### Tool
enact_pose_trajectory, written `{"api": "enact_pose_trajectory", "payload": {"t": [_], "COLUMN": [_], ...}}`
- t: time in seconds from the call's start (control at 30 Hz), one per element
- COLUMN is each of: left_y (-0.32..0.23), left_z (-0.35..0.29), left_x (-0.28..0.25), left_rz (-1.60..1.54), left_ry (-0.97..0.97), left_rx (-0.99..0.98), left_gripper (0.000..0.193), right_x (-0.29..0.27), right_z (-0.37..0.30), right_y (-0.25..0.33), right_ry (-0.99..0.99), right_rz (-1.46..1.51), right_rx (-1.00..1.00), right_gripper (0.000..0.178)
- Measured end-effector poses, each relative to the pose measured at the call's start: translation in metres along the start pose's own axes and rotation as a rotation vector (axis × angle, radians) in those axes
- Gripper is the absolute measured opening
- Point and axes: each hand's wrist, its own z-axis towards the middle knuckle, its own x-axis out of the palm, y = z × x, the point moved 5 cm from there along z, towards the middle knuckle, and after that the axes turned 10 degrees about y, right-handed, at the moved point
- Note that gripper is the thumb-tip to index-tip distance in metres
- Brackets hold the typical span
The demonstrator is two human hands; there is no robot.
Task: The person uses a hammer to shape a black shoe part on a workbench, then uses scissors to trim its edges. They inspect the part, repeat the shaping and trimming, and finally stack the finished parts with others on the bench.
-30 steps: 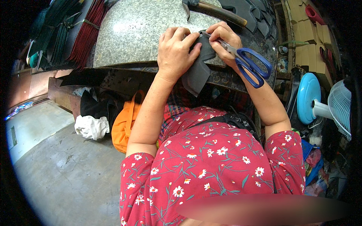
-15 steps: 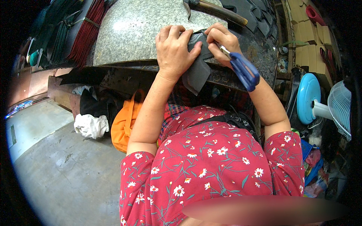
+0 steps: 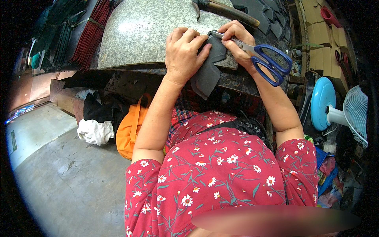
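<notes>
My left hand [image 3: 184, 54] pinches the upper part of a dark grey, flat cut piece [image 3: 206, 77] between thumb and fingers. The piece has a notch in its right edge, and its lower end hangs over the front edge of a speckled stone slab [image 3: 134, 43]. In my right hand [image 3: 240, 39] is a pair of scissors [image 3: 258, 51] with blue handles, gripped around the blades rather than by the finger loops. The blade tips are at the top edge of the grey piece, close to my left fingertips. My left fingers partly cover the piece.
Behind my hands lies a wooden-handled tool [image 3: 233, 14] with a curved metal end. Stacked dark grey pieces [image 3: 268, 17] are at the back right. Bundled dark red strips [image 3: 92, 33] lie at the left. An orange bag [image 3: 128, 132] hangs below; a fan [image 3: 355, 114] stands right.
The scissors have turned in my right hand, so their handles swing right and both loops now show. My right hand has shifted slightly; the grey piece stays nearly in place.
</notes>
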Motion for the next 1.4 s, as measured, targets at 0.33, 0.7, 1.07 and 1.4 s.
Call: {"api": "enact_pose_trajectory", "payload": {"t": [0.33,0.7,1.07,1.4], "left_y": [0.0,-0.001,0.0,0.0], "left_z": [0.0,-0.002,-0.002,-0.001], "left_x": [0.001,-0.005,-0.002,-0.001], "left_rz": [-0.009,0.067,0.03,0.038], "left_ry": [0.002,-0.062,-0.049,-0.044], "left_rx": [-0.005,-0.043,0.029,0.027], "left_gripper": [0.021,0.019,0.014,0.015], "right_x": [0.002,0.013,0.002,0.009], "right_z": [0.002,0.003,0.002,0.003], "right_y": [0.005,0.01,0.005,0.007], "right_ry": [0.048,0.106,0.033,0.107], "right_rz": [-0.068,-0.171,-0.01,-0.1], "right_rx": [-0.048,-0.031,-0.048,-0.028], "right_gripper": [0.006,0.013,0.005,0.005]}}
